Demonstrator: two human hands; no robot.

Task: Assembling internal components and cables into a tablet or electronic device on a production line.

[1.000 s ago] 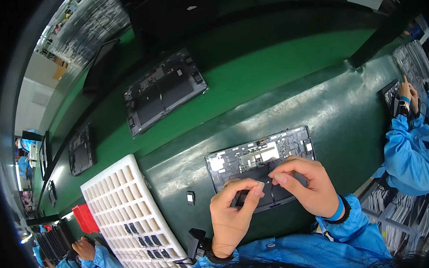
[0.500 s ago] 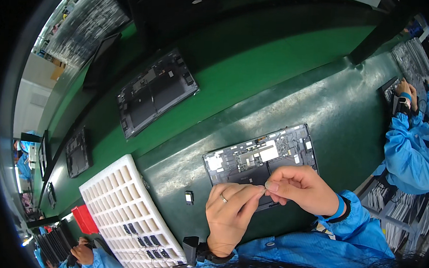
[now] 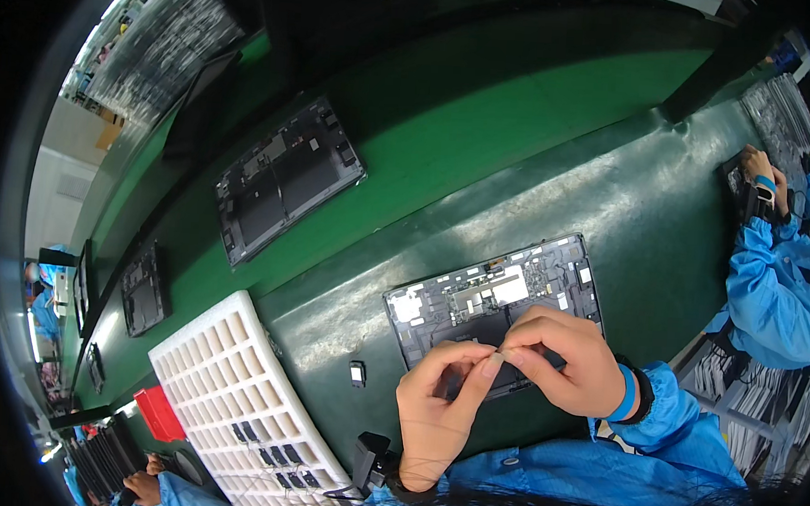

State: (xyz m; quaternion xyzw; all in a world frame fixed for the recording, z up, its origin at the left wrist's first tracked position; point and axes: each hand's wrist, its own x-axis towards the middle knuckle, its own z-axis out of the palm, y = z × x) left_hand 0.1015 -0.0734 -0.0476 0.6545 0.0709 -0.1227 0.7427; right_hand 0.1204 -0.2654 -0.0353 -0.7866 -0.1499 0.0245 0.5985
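My left hand (image 3: 437, 413) and my right hand (image 3: 573, 363) meet fingertip to fingertip, thumbs and forefingers closed. Between them is a tiny pale, translucent strip (image 3: 500, 355), too small to name surely. Both hands are above the near edge of an opened device chassis (image 3: 430, 299), a thin dark casing with its circuit board and white patches showing. My fingers cover part of its lower edge. On the green bench left of the chassis lies a small black part with a white face (image 3: 357, 373).
A white foam tray (image 3: 246, 310) with rows of pockets, several holding black parts, stands at the left beside a red bin (image 3: 161, 413). Another opened chassis (image 3: 289, 181) lies on the green strip beyond. A co-worker's blue sleeve (image 3: 773, 294) is at the right.
My left hand has turned, its thumb now showing, and my right hand has tilted slightly lower; their fingertips stay together. The chassis on the far green strip has shifted slightly left.
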